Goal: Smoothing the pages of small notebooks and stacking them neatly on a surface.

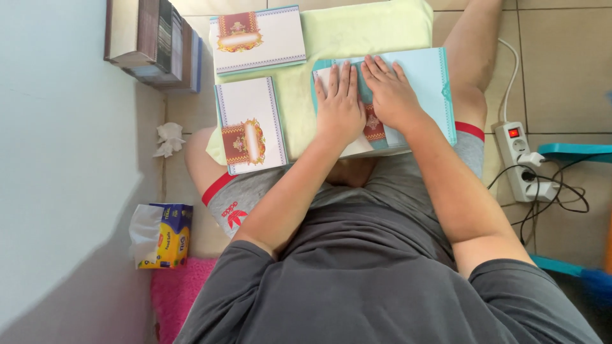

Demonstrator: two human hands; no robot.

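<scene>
A seated person presses both palms flat, fingers spread and gripping nothing, on a pale blue card (pixel 427 76) lying across the lap: the left hand (pixel 340 105) just beside the right hand (pixel 390 94). Left of that card lie two white cards with red and gold emblems (pixel 250 124) (pixel 257 38) on a pale green cushion (pixel 357 32). Farther left, near the wall, sits a yellow and blue tissue pack (pixel 162 236).
</scene>
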